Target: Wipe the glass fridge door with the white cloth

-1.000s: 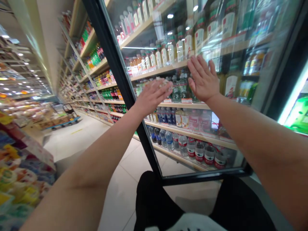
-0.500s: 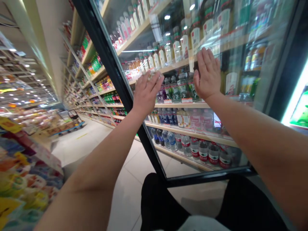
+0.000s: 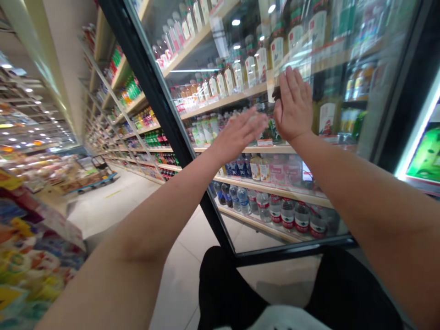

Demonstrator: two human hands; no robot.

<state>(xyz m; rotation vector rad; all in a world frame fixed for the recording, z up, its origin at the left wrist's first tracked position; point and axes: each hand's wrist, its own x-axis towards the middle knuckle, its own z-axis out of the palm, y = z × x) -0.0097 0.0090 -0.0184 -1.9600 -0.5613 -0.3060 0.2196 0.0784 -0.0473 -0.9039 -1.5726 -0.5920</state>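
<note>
At two o'clock, the person's right hand [image 3: 294, 107] lies flat at the glass door [image 3: 292, 250], fingers together; the left hand [image 3: 239, 130], one o'clock, blurs, its fingers' grip unclear.

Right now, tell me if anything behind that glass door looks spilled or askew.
Nothing stands out: the bottom-shelf bottles seen through the glass door stand upright in a row, with no visible spill or damage. Small flaws wouldn't show.
</note>
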